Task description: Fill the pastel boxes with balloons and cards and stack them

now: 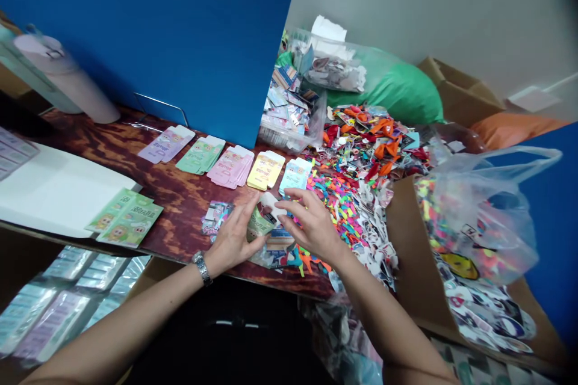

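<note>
My left hand (232, 237), with a metal wristwatch (202, 267) on its wrist, grips the side of a folded green-and-white card packet (262, 221). My right hand (311, 225) has spread fingers with their tips at the packet's upper edge. Under and beside the hands lie a shiny printed packet (217, 218) and a loose blue-printed card (277, 246). Beyond them, a row of flat card packets stands in stacks: lilac (165, 144), green (201, 155), pink (231, 167), yellow (265, 170) and pale blue (295, 175).
The packets lie on a dark wood-grain table (180, 204). To the right spreads a heap of coloured balloons (338, 204) and stickers. A white board (58, 189) holds green packets (124, 218). A plastic bag (478, 216) sits in a cardboard box (415, 252), and a blue partition (144, 30) rises behind.
</note>
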Available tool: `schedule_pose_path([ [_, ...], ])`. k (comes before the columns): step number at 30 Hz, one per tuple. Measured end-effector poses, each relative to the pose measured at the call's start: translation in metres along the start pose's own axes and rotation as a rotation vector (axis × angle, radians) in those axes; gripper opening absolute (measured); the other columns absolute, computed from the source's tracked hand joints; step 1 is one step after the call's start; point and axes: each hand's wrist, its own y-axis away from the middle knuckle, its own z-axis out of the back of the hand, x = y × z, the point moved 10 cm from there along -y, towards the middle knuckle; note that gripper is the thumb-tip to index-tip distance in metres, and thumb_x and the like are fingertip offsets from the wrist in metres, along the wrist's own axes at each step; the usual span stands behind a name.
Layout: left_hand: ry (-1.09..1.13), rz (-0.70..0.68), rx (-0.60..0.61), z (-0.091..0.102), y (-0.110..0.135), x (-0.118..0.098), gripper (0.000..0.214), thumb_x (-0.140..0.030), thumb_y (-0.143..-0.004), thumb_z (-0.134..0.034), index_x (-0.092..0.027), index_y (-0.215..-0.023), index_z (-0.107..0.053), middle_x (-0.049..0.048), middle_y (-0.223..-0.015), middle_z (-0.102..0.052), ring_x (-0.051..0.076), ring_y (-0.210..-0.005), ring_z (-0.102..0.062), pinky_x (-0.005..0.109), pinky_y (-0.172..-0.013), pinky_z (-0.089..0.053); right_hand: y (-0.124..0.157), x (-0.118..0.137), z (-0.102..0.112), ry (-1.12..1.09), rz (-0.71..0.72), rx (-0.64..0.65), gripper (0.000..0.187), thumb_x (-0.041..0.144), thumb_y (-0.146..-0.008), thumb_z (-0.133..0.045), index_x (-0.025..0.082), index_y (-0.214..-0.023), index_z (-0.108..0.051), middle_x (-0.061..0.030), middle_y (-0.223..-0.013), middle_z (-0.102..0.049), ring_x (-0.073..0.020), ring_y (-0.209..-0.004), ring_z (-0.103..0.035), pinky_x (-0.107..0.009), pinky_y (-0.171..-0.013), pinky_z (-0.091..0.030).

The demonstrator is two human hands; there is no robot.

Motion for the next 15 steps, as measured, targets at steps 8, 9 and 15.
schedule_pose_path([
  [8, 0.052, -0.134, 0.029, -0.004, 0.002, -0.014, 0.080, -0.032, -0.088, -0.061, -0.026, -0.153, -0.015, 0.0130, -0.128, -0.051, 0.025, -0.114, -0.055, 0.039, -0.094, -0.050, 0.014, -0.001, -0.030, -0.159, 0.026, 0.162, 0.027, 0.035, -0.092, -0.059, 0.017, -0.111, -0.068, -0.0189, -0.146, -0.042, -0.0298, -0.136, -0.042, -0.047, -0.106, -0.044],
  [9, 0.064, -0.126, 0.024, -0.002, 0.001, -0.012, 0.078, -0.032, -0.087, -0.062, -0.026, -0.152, -0.018, 0.0127, -0.129, -0.051, 0.025, -0.115, -0.054, 0.039, -0.095, -0.049, 0.014, -0.003, -0.025, -0.211, 0.003, 0.150, 0.029, 0.032, -0.094, -0.057, 0.019, -0.119, -0.064, -0.0175, -0.144, -0.045, -0.0267, -0.134, -0.045, -0.044, -0.105, -0.045],
  [15, 0.134, -0.148, 0.007, 0.001, 0.002, -0.011, 0.066, -0.023, -0.080, -0.067, -0.024, -0.137, -0.035, 0.0100, -0.124, -0.053, 0.023, -0.115, -0.054, 0.038, -0.097, -0.047, 0.018, -0.008, -0.014, -0.292, -0.064, 0.028, 0.021, 0.020, -0.096, -0.051, 0.022, -0.110, -0.067, -0.0083, -0.107, -0.068, -0.0180, -0.101, -0.066, -0.031, -0.087, -0.055],
])
